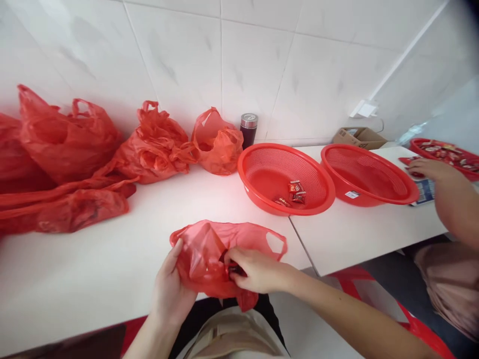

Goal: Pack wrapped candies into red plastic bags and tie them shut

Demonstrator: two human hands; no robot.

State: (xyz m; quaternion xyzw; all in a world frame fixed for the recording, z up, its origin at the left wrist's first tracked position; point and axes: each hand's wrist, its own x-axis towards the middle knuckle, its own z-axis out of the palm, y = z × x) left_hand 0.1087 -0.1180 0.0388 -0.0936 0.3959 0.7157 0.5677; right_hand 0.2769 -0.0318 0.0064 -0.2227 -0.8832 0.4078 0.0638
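At the table's front edge, my left hand (174,284) holds the left side of a thin red plastic bag (209,249), its thumb over the rim. The bag's mouth faces up, and one handle loop spreads out to the right. My right hand (254,269) reaches into the opening with its fingers closed on small dark wrapped packets, mostly hidden by the fingers and the bag. Beyond the bag is a red plastic basket (262,196) with a few small red wrapped snacks (297,188) at its bottom.
Filled red bags (149,149) line the wall on the left. A dark flask (249,129) stands behind the basket. To the right are a second red basket (359,196), a cardboard box (361,137) and another person's hand (434,168) near a tray of packets (449,154).
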